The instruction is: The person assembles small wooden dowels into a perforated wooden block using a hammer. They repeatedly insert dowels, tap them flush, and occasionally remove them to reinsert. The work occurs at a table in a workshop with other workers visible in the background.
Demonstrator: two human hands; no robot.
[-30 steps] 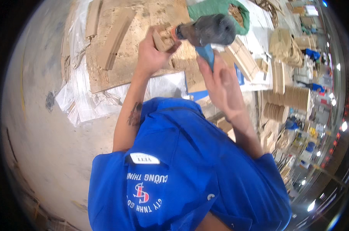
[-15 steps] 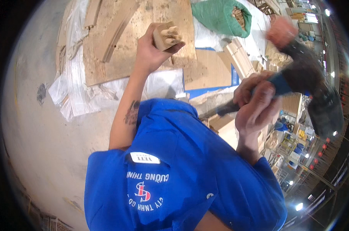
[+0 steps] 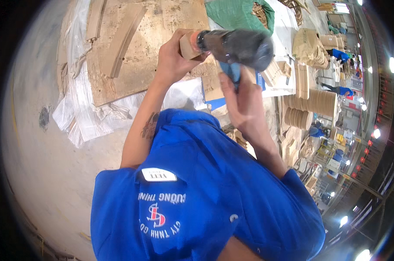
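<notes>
My left hand [image 3: 171,63] is wrapped round a short light-wood block [image 3: 188,48], held up over the far side of the worktop. My right hand [image 3: 244,102] grips the blue handle of a mallet [image 3: 244,48] with a large black head and a smaller red face. That red face overlaps the block's right end and hides it; whether the two touch I cannot tell. The mallet is a little blurred.
A stained plywood sheet [image 3: 151,52] lies on plastic wrap, with curved wooden strips [image 3: 125,41] on it. Behind stands a green sack [image 3: 231,15] of wood pieces. Stacked wooden parts [image 3: 312,102] fill the right side, with people in blue [image 3: 339,55] beyond.
My right hand has swung the mallet leftward, bringing its red face to the block's end. That end, with its rounded wooden pegs, was in sight before. My left hand has kept its hold.
</notes>
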